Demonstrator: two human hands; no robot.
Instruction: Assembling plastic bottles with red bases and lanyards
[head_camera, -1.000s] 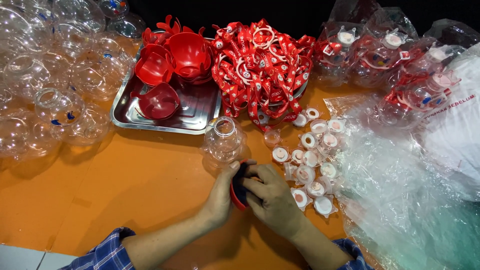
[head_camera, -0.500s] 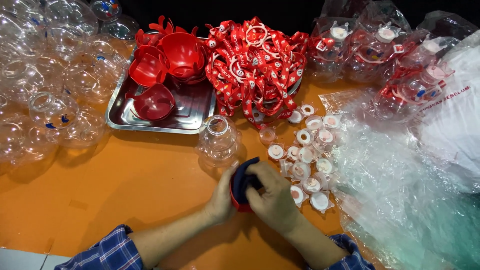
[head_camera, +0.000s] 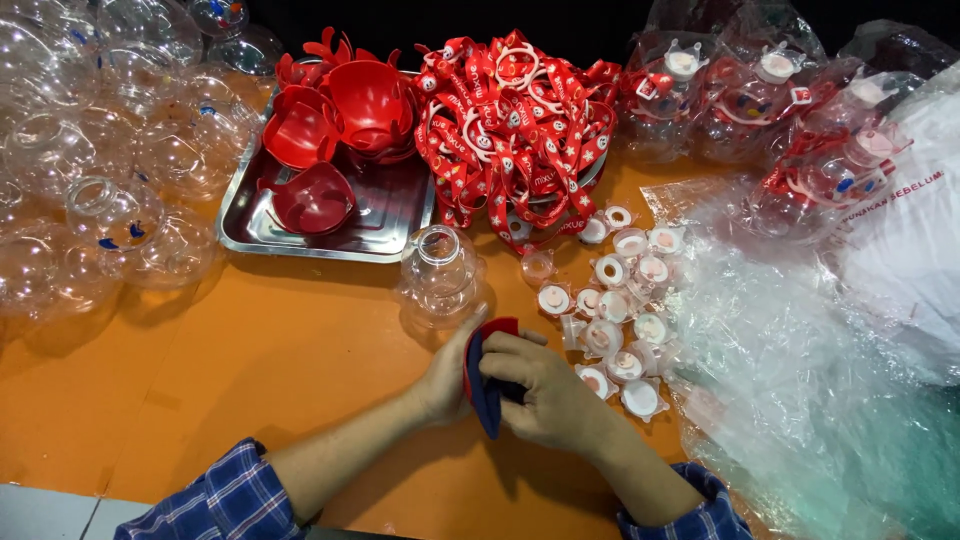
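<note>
**Two hands closed on one red-and-blue piece**

Both hands meet just above the near edge of the orange table (head_camera: 230, 370). The left hand (head_camera: 445, 375) cups a red and dark-blue curved piece (head_camera: 484, 375) from the side, fingers wrapped round its back; the right hand (head_camera: 545, 395) curls over its front, fingertips tucked into the hollow. How the two colours join I cannot tell from here.

Just beyond the knuckles stands a clear round bottle (head_camera: 438, 278), open mouth up. To the right of the right hand lies a scatter of small white caps (head_camera: 615, 310), some touching each other, the nearest just beside the wrist. Farther ahead a steel tray (head_camera: 372, 238) holds red bowl-shaped shells (head_camera: 370, 95), with a heap of red printed straps (head_camera: 510, 125) alongside. Loose plastic wrap (head_camera: 800, 380) spreads off to the right.

To my eye the risk is the right forearm: a careless sweep outward would scatter those caps into the wrap. A hard push forward could also tip the light bottle.
</note>
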